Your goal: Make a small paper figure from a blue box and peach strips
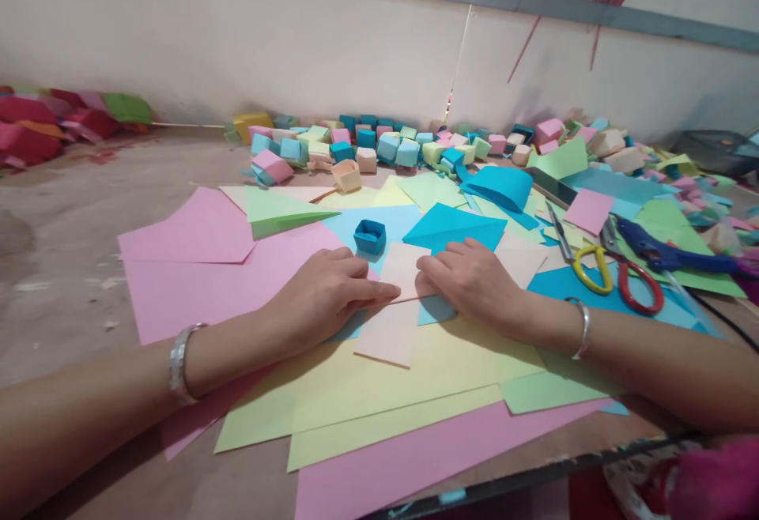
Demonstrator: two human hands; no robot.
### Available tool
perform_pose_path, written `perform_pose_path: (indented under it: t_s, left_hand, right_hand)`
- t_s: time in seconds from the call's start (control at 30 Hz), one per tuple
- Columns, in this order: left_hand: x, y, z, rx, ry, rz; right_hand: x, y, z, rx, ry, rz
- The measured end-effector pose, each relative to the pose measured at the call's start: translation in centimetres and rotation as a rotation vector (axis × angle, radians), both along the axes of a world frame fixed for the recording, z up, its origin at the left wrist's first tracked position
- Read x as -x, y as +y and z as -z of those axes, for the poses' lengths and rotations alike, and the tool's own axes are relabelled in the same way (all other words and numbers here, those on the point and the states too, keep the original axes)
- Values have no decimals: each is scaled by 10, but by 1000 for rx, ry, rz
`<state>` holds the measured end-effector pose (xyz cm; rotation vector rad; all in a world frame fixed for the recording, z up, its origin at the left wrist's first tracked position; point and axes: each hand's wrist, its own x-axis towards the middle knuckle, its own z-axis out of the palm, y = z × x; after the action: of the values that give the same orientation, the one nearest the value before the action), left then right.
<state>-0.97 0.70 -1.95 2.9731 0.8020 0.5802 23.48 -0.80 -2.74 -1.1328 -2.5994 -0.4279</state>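
Observation:
A pale peach sheet of paper (405,267) lies folded across the middle of the paper pile, its crease running between my hands. My left hand (335,287) presses the left end of the fold with the index finger stretched along it and the other fingers curled. At the right end, the curled fingers of my right hand (474,279) are closed on the paper's edge. Another peach piece (388,334) extends below the fold; whether it is part of the same sheet I cannot tell. Just beyond stands a small open blue paper box (370,236).
Pink sheets (278,279) spread to the left, yellow sheets (379,382) in front. Yellow-and-red-handled scissors (617,279), a blue-handled tool (664,247) and a metal-tipped cutter (558,231) lie at right. Several small paper boxes (361,141) line the wall (237,38).

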Motion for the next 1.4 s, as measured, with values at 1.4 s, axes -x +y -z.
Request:
perform_pose_path:
  t_s: [1.4]
  left_hand:
    - [2,1,3,15,-38,4]
  right_hand:
    - [13,-50,-20,-90,-257,146]
